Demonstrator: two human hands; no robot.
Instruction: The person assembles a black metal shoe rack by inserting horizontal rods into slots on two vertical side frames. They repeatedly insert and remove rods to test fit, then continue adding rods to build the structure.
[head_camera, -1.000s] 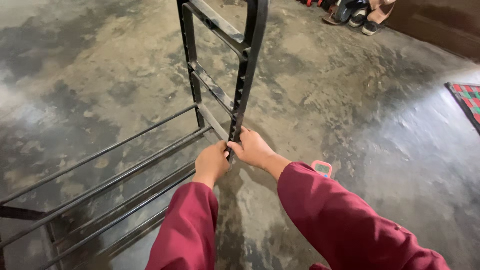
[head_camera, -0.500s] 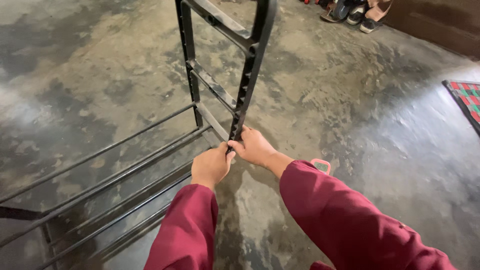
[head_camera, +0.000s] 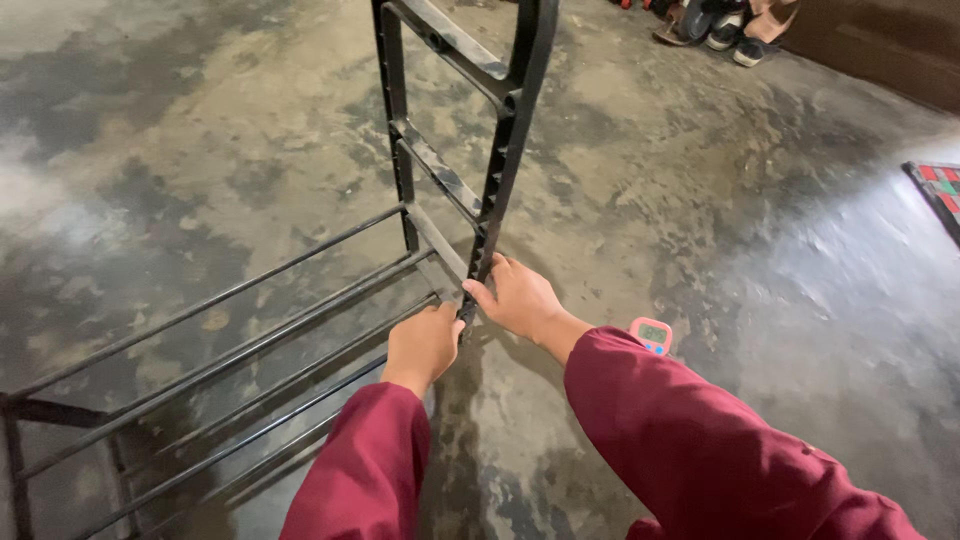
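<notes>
A black rack side frame (head_camera: 503, 140) stands upright on the concrete floor, shaped like a ladder with notched uprights. Several thin black metal rods (head_camera: 230, 350) run from its lower part toward the left, ending at another dark frame piece (head_camera: 30, 420) at the lower left. My left hand (head_camera: 422, 345) is curled around the end of a rod where it meets the frame's base. My right hand (head_camera: 520, 297) grips the bottom of the near upright, thumb against it. Both arms wear dark red sleeves.
A small pink timer with a green display (head_camera: 652, 335) lies on the floor just right of my right wrist. Several shoes (head_camera: 715, 22) sit by a dark wall at the top right. A patterned mat edge (head_camera: 940, 195) shows at the right.
Both hands stay at the base of the upright frame. The view has shifted slightly and the frame leans a little more to the right at its top.
</notes>
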